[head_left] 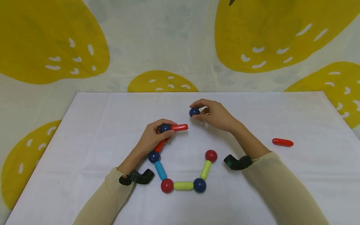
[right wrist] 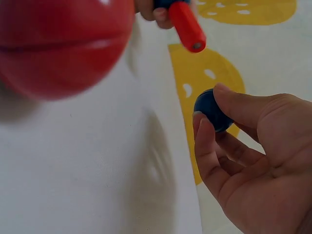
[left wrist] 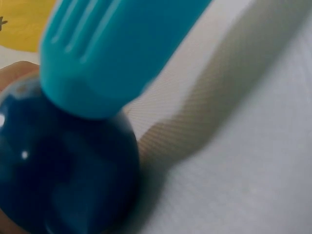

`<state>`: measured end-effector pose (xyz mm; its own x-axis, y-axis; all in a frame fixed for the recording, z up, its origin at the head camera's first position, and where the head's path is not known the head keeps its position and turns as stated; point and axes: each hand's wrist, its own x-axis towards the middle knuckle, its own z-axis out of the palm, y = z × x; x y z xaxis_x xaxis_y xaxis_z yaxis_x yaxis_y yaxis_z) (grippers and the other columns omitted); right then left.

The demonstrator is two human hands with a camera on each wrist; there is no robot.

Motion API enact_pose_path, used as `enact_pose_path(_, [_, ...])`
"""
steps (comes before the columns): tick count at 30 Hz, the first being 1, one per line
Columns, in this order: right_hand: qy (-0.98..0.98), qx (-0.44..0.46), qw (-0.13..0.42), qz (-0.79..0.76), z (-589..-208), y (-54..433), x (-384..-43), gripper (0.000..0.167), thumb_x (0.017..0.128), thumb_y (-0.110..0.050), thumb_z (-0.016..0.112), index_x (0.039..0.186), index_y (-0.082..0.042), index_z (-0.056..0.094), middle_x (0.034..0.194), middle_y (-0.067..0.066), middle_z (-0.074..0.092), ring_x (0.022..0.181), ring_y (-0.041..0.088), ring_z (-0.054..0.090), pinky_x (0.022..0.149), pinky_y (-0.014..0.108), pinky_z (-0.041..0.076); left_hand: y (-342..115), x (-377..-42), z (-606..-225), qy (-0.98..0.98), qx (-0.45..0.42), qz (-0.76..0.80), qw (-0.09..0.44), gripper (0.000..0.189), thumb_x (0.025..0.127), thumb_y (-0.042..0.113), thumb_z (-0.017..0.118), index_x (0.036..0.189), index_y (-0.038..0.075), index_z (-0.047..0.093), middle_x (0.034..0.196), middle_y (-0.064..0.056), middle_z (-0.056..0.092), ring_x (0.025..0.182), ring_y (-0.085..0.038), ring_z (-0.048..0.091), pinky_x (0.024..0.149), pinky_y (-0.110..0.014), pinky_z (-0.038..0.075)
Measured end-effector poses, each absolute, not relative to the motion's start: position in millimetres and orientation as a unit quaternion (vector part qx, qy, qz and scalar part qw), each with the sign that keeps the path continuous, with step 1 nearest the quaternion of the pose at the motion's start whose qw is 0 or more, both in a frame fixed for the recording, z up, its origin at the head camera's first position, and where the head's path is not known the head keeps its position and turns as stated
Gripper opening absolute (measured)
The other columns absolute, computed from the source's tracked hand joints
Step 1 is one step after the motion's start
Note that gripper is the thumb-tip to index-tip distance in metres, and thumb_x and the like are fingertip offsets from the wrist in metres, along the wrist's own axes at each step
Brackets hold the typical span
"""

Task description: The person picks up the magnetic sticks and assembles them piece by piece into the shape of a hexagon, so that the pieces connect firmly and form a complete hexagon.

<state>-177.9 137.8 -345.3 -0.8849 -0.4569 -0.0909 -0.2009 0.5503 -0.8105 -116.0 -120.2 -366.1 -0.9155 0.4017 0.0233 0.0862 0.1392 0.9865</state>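
Observation:
My left hand (head_left: 148,137) grips a dark blue ball (head_left: 165,128) between thumb and fingers. A red rod (head_left: 180,127) sticks out of that ball to the right, its free end bare. Another red rod (head_left: 159,146) runs from under the hand to a lower blue ball (head_left: 153,156). To the right and farther back, my right hand (head_left: 216,115) pinches a separate blue ball (head_left: 194,112) by thumb and fingertips, a short gap away from the rod's end. In the right wrist view this ball (right wrist: 212,111) shows a smooth, glossy side.
The chain continues through a light blue rod (head_left: 160,170), red ball (head_left: 167,185), green rod (head_left: 183,186), blue ball (head_left: 200,185) and second green rod (head_left: 206,170) to a red ball (head_left: 211,156). A loose red rod (head_left: 282,142) lies at right on the white table (head_left: 242,200).

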Motion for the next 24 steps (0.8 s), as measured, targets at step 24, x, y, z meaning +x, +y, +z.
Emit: enact_pose_path(24, [0.823,-0.196,0.172,-0.505,-359.2,143.3,-139.7,0.038,0.083,-0.019,0.077,0.117,-0.018,0.061,0.109,0.001,0.060,0.081,0.022,0.063,0.070,0.030,0.052,-119.6,-115.8,-366.2,0.746,0.158,0.634,0.127,0.026,0.092,0.005,0.063,0.118,0.000,0.062,0.072,-0.025,0.057,0.066,-0.040,0.053,0.064,-0.025,0.043])
